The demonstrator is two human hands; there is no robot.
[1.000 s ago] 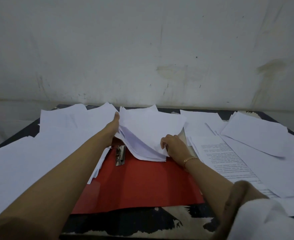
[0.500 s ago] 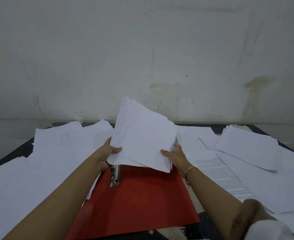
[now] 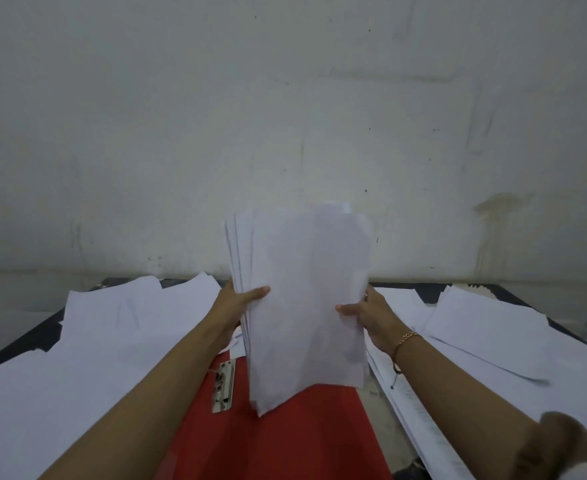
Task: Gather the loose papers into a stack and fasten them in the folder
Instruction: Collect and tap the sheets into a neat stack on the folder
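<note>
I hold a stack of white papers [image 3: 302, 299] upright above the red folder [image 3: 285, 441], which lies open on the table. My left hand [image 3: 240, 306] grips the stack's left edge with the thumb on the front sheet. My right hand [image 3: 364, 315] grips its right edge. The sheets are unevenly aligned, and one lower corner hangs down close over the folder. The folder's metal clip [image 3: 223, 386] lies on its left side, just left of the stack.
Loose white sheets [image 3: 105, 341] cover the dark table [image 3: 423, 289] on the left. More sheets [image 3: 486, 334], some printed, lie on the right. A pale wall [image 3: 285, 116] rises right behind the table's far edge.
Both hands have lifted the bundle of papers off the folder and turned it from lying tilted to standing upright. The view has tilted up somewhat.
</note>
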